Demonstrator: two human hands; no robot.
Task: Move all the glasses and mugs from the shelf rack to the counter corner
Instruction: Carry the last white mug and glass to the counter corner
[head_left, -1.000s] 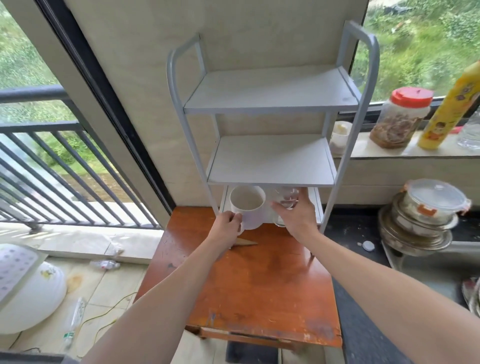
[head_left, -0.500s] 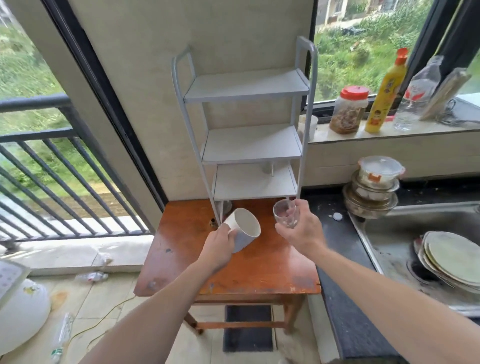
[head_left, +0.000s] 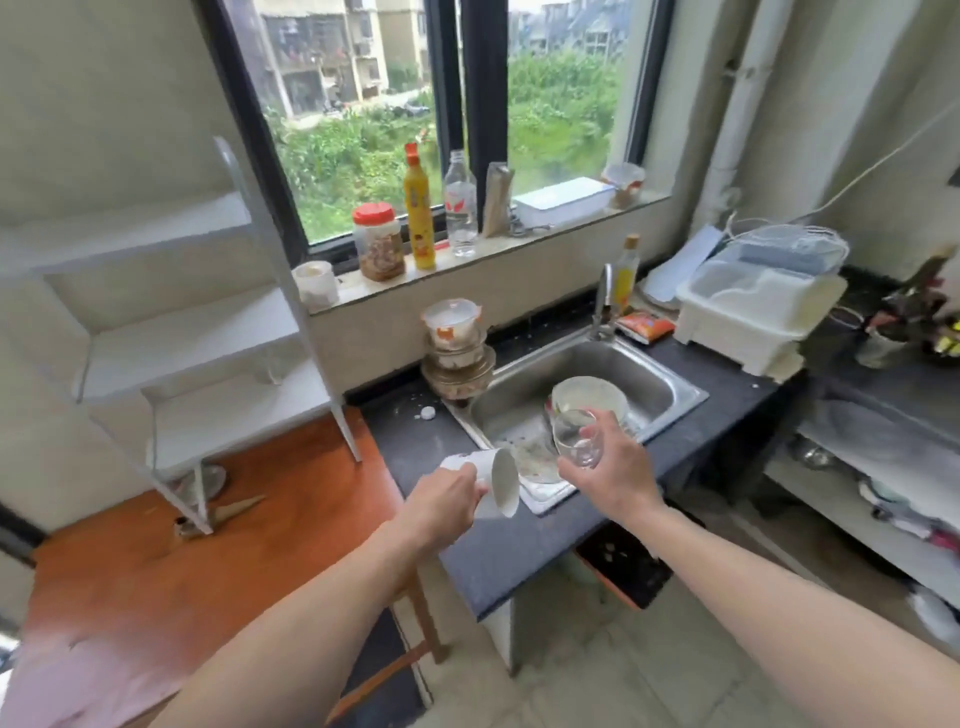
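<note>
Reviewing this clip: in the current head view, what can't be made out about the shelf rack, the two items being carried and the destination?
- Shelf rack: motion-blurred, and its left side is cut off by the frame edge, so remaining items cannot be confirmed.
- White mug: its handle is hidden by the left hand.
- Glass: its lower side is covered by the right hand; contents unclear.
- Counter corner: the spot isn't identifiable.
</note>
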